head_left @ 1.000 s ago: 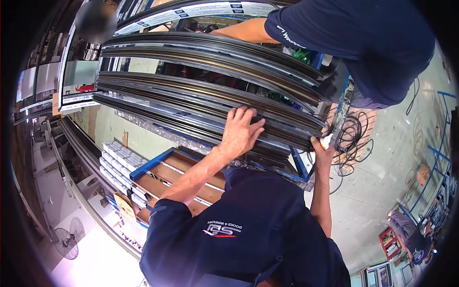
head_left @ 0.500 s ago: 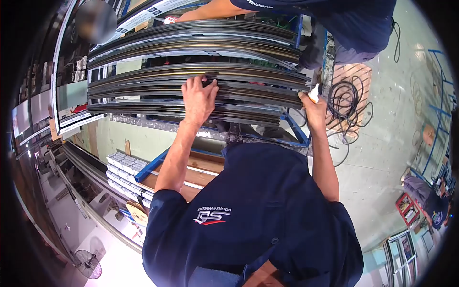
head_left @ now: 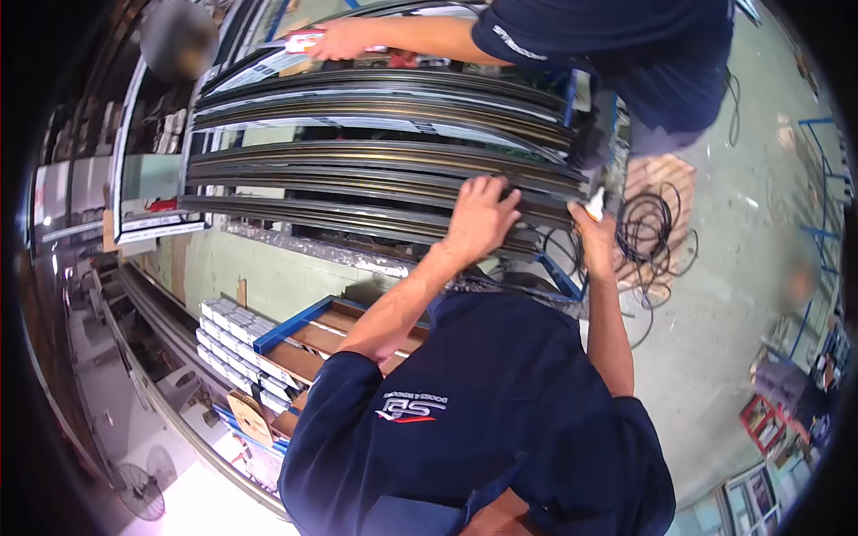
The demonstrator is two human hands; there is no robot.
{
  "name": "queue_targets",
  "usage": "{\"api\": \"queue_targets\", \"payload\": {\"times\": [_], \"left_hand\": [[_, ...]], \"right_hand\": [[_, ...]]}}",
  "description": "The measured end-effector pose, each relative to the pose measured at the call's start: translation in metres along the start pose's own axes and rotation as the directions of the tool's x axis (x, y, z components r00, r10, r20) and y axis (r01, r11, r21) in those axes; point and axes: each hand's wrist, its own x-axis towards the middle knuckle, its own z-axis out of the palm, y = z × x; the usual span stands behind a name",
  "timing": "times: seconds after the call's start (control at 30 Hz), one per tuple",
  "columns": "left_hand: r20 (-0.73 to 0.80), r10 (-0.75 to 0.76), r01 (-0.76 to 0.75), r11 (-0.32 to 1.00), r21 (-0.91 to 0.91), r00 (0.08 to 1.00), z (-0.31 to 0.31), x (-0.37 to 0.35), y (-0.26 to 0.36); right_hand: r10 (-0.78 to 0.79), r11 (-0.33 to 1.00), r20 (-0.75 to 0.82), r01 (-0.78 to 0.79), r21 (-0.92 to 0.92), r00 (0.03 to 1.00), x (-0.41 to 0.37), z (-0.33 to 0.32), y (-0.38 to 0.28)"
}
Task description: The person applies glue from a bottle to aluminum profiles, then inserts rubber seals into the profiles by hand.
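Long dark profiles [head_left: 357,183] lie side by side in bundles across a blue-framed rack. My left hand [head_left: 483,219] is over the nearer bundles, right of their middle, with its fingers bent down onto a dark profile and its thumb to the right; its fingertips are partly hidden. Near the profiles' right ends, my right hand [head_left: 596,234] is closed around a small bottle with a white nozzle [head_left: 597,202] that points up. The bottle's body is mostly hidden by the fingers, and the thumb side is close to the profile ends.
Across the rack, a co-worker's hand [head_left: 340,39] holds a red and white tube [head_left: 304,41]. Coiled black cable [head_left: 645,223] lies on a wooden board at the right. White stacked pieces [head_left: 237,335] and a blue-edged wooden tray [head_left: 299,323] are at the lower left.
My left hand has moved right along the profiles, closer to my right hand. My right hand still holds the bottle. The co-worker's arm and tube reach further into view, and the view has shifted slightly.
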Motion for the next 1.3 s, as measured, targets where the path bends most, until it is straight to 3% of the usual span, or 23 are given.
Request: {"api": "queue_targets", "payload": {"times": [0.17, 0.23, 0.33, 0.43, 0.6, 0.9, 1.3], "left_hand": [[-0.029, -0.004, 0.006, 0.998, 0.057, 1.000, -0.004, -0.011, -0.014], [-0.010, -0.004, 0.005, 0.999, 0.049, 1.000, -0.007, -0.012, -0.019], [0.059, -0.031, 0.029, 0.999, 0.036, 0.998, -0.011, -0.009, -0.009], [0.072, 0.098, -0.094, 0.994, -0.060, 0.993, -0.011, 0.003, 0.010], [0.175, 0.236, -0.210, 0.965, -0.154, 0.956, 0.012, 0.012, 0.026], [0.220, 0.258, -0.244, 0.966, -0.088, 0.941, 0.012, 0.012, 0.034], [0.269, 0.269, -0.263, 0.963, -0.057, 0.925, 0.016, 0.019, 0.038]], "right_hand": [[-0.058, 0.998, 0.000, 0.058, -0.021, 0.998, -0.005, -0.012, 0.000], [-0.012, 0.989, -0.045, 0.019, 0.148, 0.999, -0.002, -0.015, 0.007], [-0.070, 0.971, 0.010, 0.066, 0.230, 0.997, -0.007, -0.025, 0.008], [-0.153, 0.963, 0.067, 0.134, 0.234, 0.986, -0.014, -0.028, 0.008], [-0.143, 0.965, 0.100, 0.116, 0.235, 0.985, -0.023, -0.024, 0.010], [-0.165, 0.961, 0.066, 0.145, 0.235, 0.984, -0.032, -0.018, 0.008], [-0.247, 0.969, -0.004, 0.247, 0.013, 0.969, -0.036, -0.010, 0.007]]}}
